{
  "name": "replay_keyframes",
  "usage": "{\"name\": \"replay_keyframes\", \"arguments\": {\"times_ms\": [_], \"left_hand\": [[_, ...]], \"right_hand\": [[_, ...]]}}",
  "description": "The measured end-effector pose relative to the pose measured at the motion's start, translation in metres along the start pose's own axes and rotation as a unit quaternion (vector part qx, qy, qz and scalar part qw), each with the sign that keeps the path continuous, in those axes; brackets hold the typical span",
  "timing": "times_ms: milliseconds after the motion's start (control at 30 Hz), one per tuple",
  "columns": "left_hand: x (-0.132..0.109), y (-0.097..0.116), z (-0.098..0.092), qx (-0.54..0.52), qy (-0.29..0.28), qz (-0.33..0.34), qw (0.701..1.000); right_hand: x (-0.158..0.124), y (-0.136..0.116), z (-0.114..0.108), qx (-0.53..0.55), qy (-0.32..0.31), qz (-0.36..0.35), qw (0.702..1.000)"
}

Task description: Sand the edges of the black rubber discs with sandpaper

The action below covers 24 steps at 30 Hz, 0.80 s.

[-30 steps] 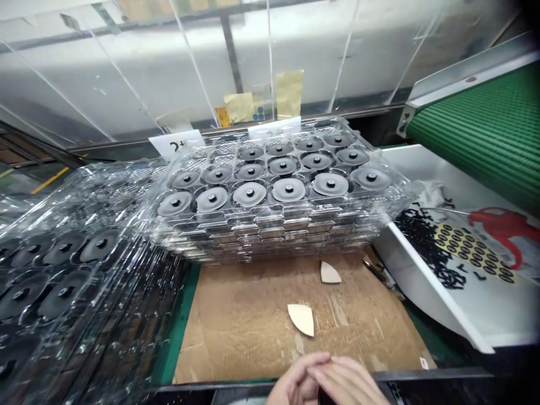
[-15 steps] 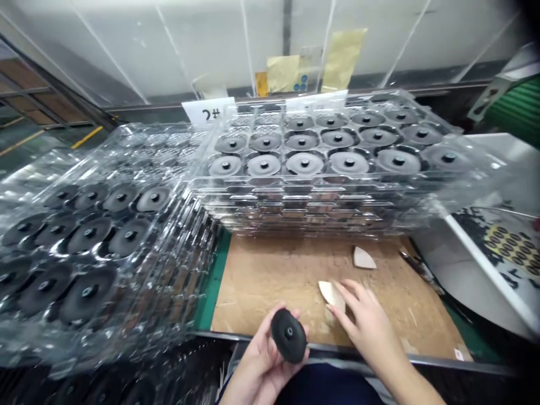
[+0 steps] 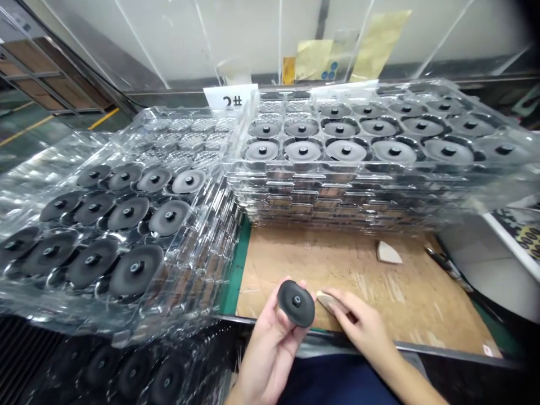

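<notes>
My left hand (image 3: 272, 343) grips a black oval disc (image 3: 291, 309) with a small round stub at its centre, its stub side turned up toward me. Close beside the disc, my right hand (image 3: 363, 320) pinches a small cream wedge-shaped pad (image 3: 324, 299) between thumb and fingers. The pad's tip is near the disc's right edge; whether they touch I cannot tell. Another cream wedge-shaped pad (image 3: 388, 253) lies farther back on the brown cardboard sheet (image 3: 287, 259).
Stacked clear plastic trays (image 3: 295, 174) with black discs stand behind the cardboard. More such trays (image 3: 185, 253) rise on the left. A dark slim tool (image 3: 447, 269) lies at the cardboard's right edge, beside a white bin (image 3: 502, 264). A "#2" paper sign (image 3: 231, 97) stands at the back.
My right hand has lifted the wedge-shaped pad off the cardboard and brought it left, close to the disc. My left hand still holds the disc. The head view has shifted slightly.
</notes>
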<state>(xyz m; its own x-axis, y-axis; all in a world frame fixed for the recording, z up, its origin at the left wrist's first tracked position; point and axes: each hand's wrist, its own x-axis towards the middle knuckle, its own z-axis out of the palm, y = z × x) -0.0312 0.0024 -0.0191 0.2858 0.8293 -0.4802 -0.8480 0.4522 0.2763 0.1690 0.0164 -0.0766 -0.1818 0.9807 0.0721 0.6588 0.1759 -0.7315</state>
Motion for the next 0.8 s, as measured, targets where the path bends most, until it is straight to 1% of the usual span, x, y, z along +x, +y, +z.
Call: {"name": "replay_keyframes", "arguments": {"times_ms": [33,100,133,167,200,233,300,367,400,433,500,533,600,700,733,800], "left_hand": [[0.001,-0.001,0.0,0.004,-0.005,-0.002,1.0],[0.003,-0.005,0.003,0.014,-0.016,0.008,1.0],[0.003,-0.008,0.006,0.02,-0.024,0.014,0.999],[0.003,-0.01,0.009,0.026,-0.035,0.015,0.999],[0.001,-0.012,0.013,0.033,-0.044,0.01,0.998],[0.0,-0.014,0.017,0.042,-0.05,0.002,0.998],[-0.003,-0.014,0.023,0.064,-0.035,-0.008,0.997],[-0.006,-0.014,0.027,0.08,-0.004,0.001,0.997],[-0.007,-0.014,0.029,0.086,0.003,0.005,0.996],[-0.008,-0.014,0.031,0.092,-0.001,0.003,0.996],[-0.009,-0.014,0.035,0.106,-0.026,-0.001,0.994],[-0.009,-0.013,0.038,0.117,-0.031,0.002,0.993],[-0.011,-0.012,0.042,0.14,-0.017,0.021,0.99],[-0.011,-0.013,0.048,0.158,0.033,0.029,0.986],[-0.011,-0.015,0.051,0.158,0.038,0.02,0.987],[-0.008,-0.018,0.056,0.159,0.028,-0.002,0.987]], "right_hand": [[0.005,-0.011,-0.003,0.004,0.004,0.009,1.0],[0.015,-0.041,-0.015,0.016,0.035,0.02,0.999],[0.019,-0.058,-0.023,0.031,0.059,-0.001,0.998],[0.022,-0.075,-0.03,0.041,0.072,-0.04,0.996],[0.023,-0.091,-0.036,0.036,0.068,-0.1,0.992],[0.022,-0.104,-0.04,0.029,0.076,-0.145,0.986],[0.018,-0.12,-0.044,0.019,0.044,-0.196,0.979],[0.015,-0.125,-0.044,0.018,0.011,-0.207,0.978],[0.016,-0.125,-0.044,0.018,0.009,-0.209,0.978],[0.017,-0.124,-0.043,0.018,0.027,-0.207,0.978],[0.017,-0.121,-0.042,0.018,0.075,-0.203,0.976],[0.015,-0.119,-0.042,0.019,0.087,-0.204,0.975],[0.01,-0.116,-0.042,0.03,0.081,-0.212,0.973],[0.005,-0.114,-0.045,0.055,0.054,-0.208,0.975],[0.007,-0.115,-0.047,0.057,0.067,-0.2,0.976],[0.012,-0.117,-0.051,0.044,0.097,-0.187,0.976]]}}
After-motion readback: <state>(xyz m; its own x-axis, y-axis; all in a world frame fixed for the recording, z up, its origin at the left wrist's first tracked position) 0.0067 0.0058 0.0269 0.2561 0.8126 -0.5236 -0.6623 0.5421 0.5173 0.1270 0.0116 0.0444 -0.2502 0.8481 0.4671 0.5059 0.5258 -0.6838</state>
